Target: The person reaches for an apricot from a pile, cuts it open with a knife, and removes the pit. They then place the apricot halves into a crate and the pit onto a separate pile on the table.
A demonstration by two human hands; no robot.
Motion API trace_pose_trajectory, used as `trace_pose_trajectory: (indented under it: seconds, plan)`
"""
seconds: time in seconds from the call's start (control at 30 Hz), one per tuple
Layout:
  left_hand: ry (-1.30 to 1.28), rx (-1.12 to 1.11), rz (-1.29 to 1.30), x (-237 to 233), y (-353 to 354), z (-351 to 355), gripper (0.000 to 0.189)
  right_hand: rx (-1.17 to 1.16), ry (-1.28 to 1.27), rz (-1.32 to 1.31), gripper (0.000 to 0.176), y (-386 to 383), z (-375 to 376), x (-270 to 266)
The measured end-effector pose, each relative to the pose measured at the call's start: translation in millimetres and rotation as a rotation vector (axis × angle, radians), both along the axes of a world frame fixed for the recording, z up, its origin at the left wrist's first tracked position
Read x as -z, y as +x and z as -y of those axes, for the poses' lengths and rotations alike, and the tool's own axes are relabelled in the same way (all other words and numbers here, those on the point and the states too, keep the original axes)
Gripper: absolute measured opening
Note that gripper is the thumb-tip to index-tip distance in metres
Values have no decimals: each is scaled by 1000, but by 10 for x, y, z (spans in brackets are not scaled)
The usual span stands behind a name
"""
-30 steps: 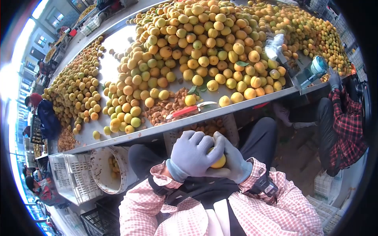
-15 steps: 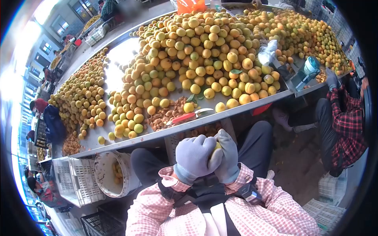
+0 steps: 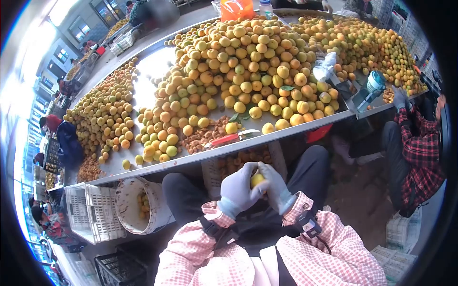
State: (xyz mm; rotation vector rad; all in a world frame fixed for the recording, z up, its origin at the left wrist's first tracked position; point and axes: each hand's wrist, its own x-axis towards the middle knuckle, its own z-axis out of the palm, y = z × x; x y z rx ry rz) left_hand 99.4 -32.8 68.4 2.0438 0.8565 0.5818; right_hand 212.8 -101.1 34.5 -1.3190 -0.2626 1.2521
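Observation:
In front of my lap, my left hand [image 3: 238, 190] and my right hand [image 3: 276, 186], both in pale grey gloves, are closed around one yellow apricot [image 3: 257, 180]. Part of the fruit shows between the thumbs and fingers; the rest is covered. Beneath and beyond the hands, between my knees, sits a light crate [image 3: 210, 172] with apricot pieces [image 3: 243, 161] in it. A knife with a red handle [image 3: 224, 140] lies near the table edge, beside a heap of brown apricot pits [image 3: 205, 136].
Whole apricots [image 3: 257, 62] are piled high across the metal table [image 3: 191, 161]. At the left stand a white bucket [image 3: 157, 209] and white crates [image 3: 102, 214]. A blue-lidded bottle [image 3: 375, 83] is at the right, near a co-worker in a checked shirt [image 3: 422, 162].
My hands have shifted slightly and turned apart at the top, so more of the apricot shows between them. The crate of pieces behind them is more visible.

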Motion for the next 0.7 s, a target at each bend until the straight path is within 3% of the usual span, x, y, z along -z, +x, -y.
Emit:
trace_pose_trajectory:
  seconds: [0.07, 0.1, 0.13, 0.2, 0.23, 0.3, 0.4, 0.53, 0.6, 0.63, 0.7]
  plan:
    - [393, 160, -54, -65, -61, -45, 60, -220, 136, -2, 29, -16, 121, -63]
    - [414, 239, -122, -161, -87, -86, 69, -265, 325, 160, 28, -49, 181, 72]
    - [414, 240, -122, -229, -79, -125, 69, -264, 324, 159, 28, -54, 191, 50]
    - [683, 395, -69, -323, -67, -193, 72, -138, 140, -610, 26, -74, 206, -18]
    - [695, 433, -69, -343, -67, -219, 74, -140, 139, -613, 26, -92, 221, -8]
    - [733, 462, -46, -397, -54, -254, 73, -311, 330, 98, 28, -122, 284, 32]
    - [781, 504, -21, -419, -50, -236, 73, -289, 285, 84, 32, -108, 232, 263]
    - [789, 503, -17, -497, -55, -190, 68, -233, 310, 205, 31, -120, 253, 113]
    - [803, 485, -84, -515, -67, -154, 64, -180, 374, 662, 25, -113, 288, 36]
    - [824, 466, -150, -525, -65, -148, 59, -180, 375, 662, 25, -144, 274, -57]
    - [813, 418, -102, -533, -27, -144, 53, 132, 370, -52, 17, -260, 190, -236]
